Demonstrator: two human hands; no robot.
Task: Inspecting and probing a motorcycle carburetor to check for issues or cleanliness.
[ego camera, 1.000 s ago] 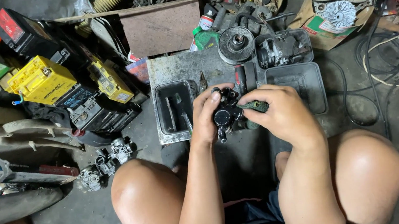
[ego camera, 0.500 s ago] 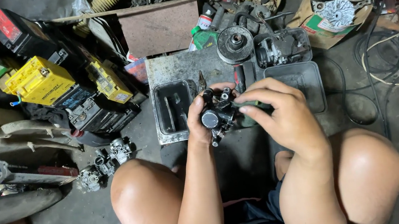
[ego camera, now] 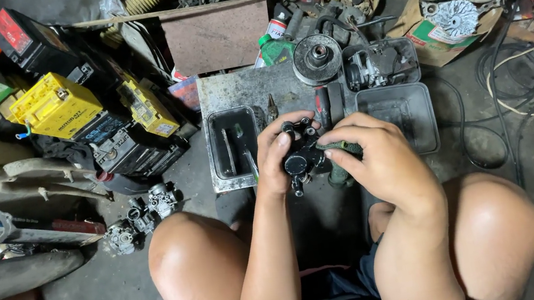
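Observation:
My left hand (ego camera: 276, 155) grips a small black metal engine part, likely a carburetor (ego camera: 301, 156), held up over a grey metal board (ego camera: 232, 93). My right hand (ego camera: 378, 156) closes on a green-handled tool (ego camera: 340, 154) whose tip meets the side of the part. Both hands hover between my bare knees. The tool's tip is hidden behind my fingers.
A grey metal tray (ego camera: 233, 144) with a few small tools lies left of my hands, a second empty tray (ego camera: 407, 114) right. Behind are a pulley (ego camera: 317, 59), a tray with an engine part (ego camera: 379, 65), yellow and black batteries (ego camera: 55, 106), loose carburetors (ego camera: 145, 214) and cables (ego camera: 513, 90).
Both hands lifted the part slightly and turned it; my right hand shifted its grip on the green-handled tool against the part's side.

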